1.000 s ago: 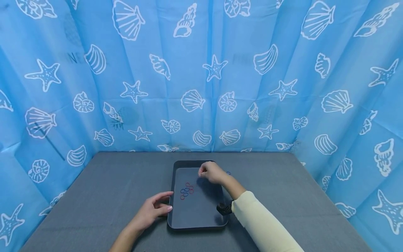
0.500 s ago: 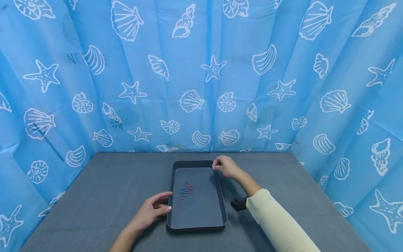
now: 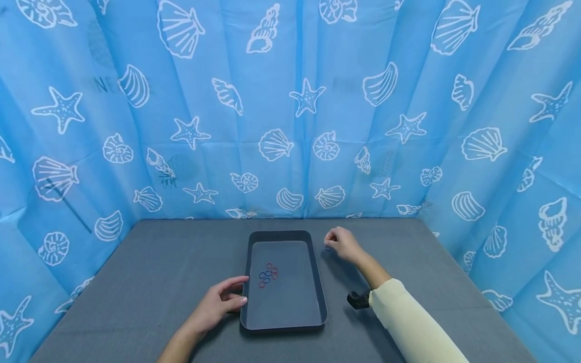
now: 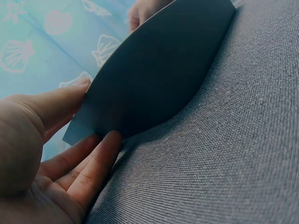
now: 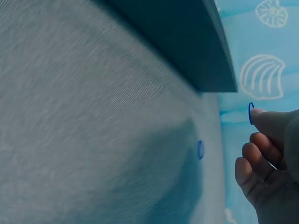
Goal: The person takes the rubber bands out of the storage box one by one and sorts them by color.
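A shallow dark grey tray [image 3: 283, 322] lies on the table, with several small red and blue rings [image 3: 268, 275] clustered left of its middle. My left hand [image 3: 222, 300] rests at the tray's left side. In the left wrist view its fingers [image 4: 96, 170] touch the outer wall and the other fingertip is at the rim. My right hand [image 3: 343, 244] is past the tray's far right corner. The right wrist view shows it pinching a thin blue ring [image 5: 251, 114]. Another blue ring [image 5: 200, 150] is on the table close to this hand.
The table [image 3: 190, 252] has a grey cloth cover. A blue curtain [image 3: 290, 166] printed with shells and starfish surrounds its back and sides. A black wrist device [image 3: 358, 299] hangs below the right sleeve.
My right hand has moved from over the tray's far part, across its right edge, to the table beside it. The left hand and the rings in the tray have stayed put.
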The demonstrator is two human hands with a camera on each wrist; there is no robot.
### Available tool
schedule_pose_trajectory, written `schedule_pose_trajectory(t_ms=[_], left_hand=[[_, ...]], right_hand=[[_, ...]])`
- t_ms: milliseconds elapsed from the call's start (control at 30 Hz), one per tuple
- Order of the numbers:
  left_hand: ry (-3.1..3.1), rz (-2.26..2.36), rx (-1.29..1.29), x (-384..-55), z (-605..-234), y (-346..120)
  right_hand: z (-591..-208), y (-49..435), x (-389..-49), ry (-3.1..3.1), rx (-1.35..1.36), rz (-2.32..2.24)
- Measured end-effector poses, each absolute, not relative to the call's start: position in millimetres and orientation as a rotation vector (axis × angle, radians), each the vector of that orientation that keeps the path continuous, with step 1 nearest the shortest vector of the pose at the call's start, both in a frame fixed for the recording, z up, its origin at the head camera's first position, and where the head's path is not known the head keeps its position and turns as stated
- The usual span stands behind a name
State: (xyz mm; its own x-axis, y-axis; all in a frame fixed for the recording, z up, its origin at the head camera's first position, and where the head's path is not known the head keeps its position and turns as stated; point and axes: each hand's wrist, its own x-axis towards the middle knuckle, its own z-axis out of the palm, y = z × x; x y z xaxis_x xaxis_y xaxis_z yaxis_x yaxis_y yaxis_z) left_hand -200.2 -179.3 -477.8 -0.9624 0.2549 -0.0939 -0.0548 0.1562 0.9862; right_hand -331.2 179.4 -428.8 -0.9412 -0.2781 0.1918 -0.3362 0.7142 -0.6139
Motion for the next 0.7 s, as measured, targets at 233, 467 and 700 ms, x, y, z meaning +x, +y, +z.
schedule_pose_trajectory(t_ms=[233,467,700], left_hand=[[2.174,1.905,0.201,-201.8,-478.6,-179.3],[2.172,1.909,0.209,-201.7,-477.7,-178.6],[2.180,1.916,0.217,-201.6,-479.9,-179.5]], right_hand=[[-443.6,190.7,-332.3,-2.814,0.465,1.000],[-457.7,198.0,-336.4,-2.794,0.388,0.987],[-464.9,200.7,-341.3,-2.831,0.272,1.002]])
